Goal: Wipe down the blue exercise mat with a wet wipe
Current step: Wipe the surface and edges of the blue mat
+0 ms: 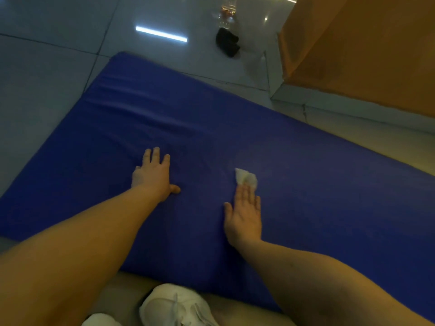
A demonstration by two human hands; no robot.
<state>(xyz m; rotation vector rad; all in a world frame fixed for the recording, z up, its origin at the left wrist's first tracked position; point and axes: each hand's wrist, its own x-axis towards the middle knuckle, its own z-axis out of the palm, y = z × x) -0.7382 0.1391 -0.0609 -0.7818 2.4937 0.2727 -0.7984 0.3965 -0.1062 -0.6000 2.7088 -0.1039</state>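
The blue exercise mat (306, 184) lies flat on the tiled floor and fills the middle of the view. My left hand (153, 175) rests palm down on the mat, fingers spread, holding nothing. My right hand (244, 215) lies flat on the mat to the right of it, fingers stretched forward. A crumpled white wet wipe (244, 176) sits under its fingertips, pressed against the mat. The wipe pokes out beyond the fingers.
An orange wall or cabinet (364, 48) with a pale base stands at the upper right. A black bundle (227, 44) and a clear bottle (227, 12) are on the floor beyond the mat. My white shoes (174, 307) are at the near edge.
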